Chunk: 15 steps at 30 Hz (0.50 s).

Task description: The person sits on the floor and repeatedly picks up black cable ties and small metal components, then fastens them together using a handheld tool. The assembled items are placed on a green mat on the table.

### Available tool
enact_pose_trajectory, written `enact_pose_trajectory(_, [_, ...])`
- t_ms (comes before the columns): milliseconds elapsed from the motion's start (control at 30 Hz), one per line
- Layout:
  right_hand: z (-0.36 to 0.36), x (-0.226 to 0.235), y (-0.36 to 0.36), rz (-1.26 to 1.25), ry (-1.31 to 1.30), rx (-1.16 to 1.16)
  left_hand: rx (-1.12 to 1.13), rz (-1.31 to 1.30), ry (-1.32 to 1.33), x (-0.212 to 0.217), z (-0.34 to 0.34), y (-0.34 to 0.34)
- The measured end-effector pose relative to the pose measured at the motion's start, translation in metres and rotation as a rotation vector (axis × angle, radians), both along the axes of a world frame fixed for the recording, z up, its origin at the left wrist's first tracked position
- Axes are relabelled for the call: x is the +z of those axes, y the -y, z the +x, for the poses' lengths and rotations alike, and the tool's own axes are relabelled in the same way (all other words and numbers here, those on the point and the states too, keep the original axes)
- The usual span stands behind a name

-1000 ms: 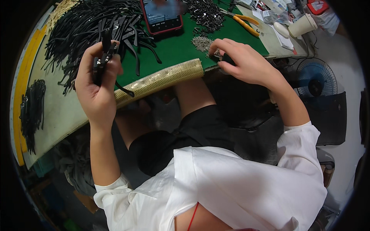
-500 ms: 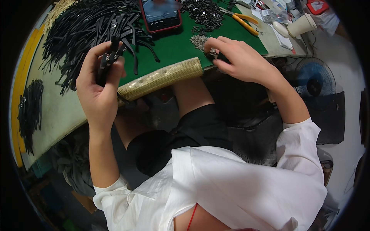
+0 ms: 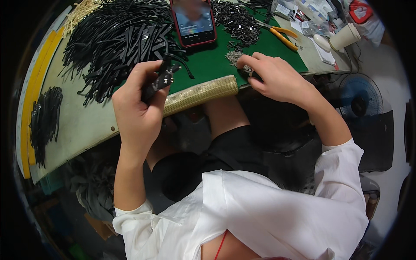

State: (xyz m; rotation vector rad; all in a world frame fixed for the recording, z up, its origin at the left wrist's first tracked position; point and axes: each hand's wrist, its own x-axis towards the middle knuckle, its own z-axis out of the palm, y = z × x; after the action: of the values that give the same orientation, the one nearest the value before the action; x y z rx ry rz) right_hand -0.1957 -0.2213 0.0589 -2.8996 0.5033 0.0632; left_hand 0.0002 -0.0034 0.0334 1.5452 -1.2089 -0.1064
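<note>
I have the black pieces [image 3: 161, 83] raised above the near edge of the table [image 3: 86, 130], their shiny metal ends facing right. My left hand [image 3: 139, 102] is clenched around them, thumb on the near side. Over on the right, my right hand [image 3: 279, 79] reaches in with bent fingers at the near edge of a heap of tiny silver parts [image 3: 234, 57]; I cannot tell whether it grips anything, since its fingertips are partly hidden. Between the hands, a yellowish mesh-patterned roll [image 3: 201, 92] runs along the table's edge. Beyond it, on the green mat [image 3: 208, 63], I see a phone [image 3: 195, 27] in a red case, flanked by a big pile of black strips [image 3: 121, 41] to the left and a heap of small dark parts [image 3: 239, 25] to the right. Farther right lie orange-handled pliers [image 3: 284, 40], near a white cup [image 3: 345, 36]
</note>
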Motion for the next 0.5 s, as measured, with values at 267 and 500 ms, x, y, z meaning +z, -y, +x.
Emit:
enact_pose_trajectory(267, [0.014,0.022,-0.044,1.192,0.279,-0.105,0.101,-0.129,0.43,-0.007,-0.013,0.013])
enact_pose_trajectory(500, [0.027,0.015,-0.068,1.578,0.393,-0.111,0.062,-0.183,0.359,-0.009,-0.015,0.017])
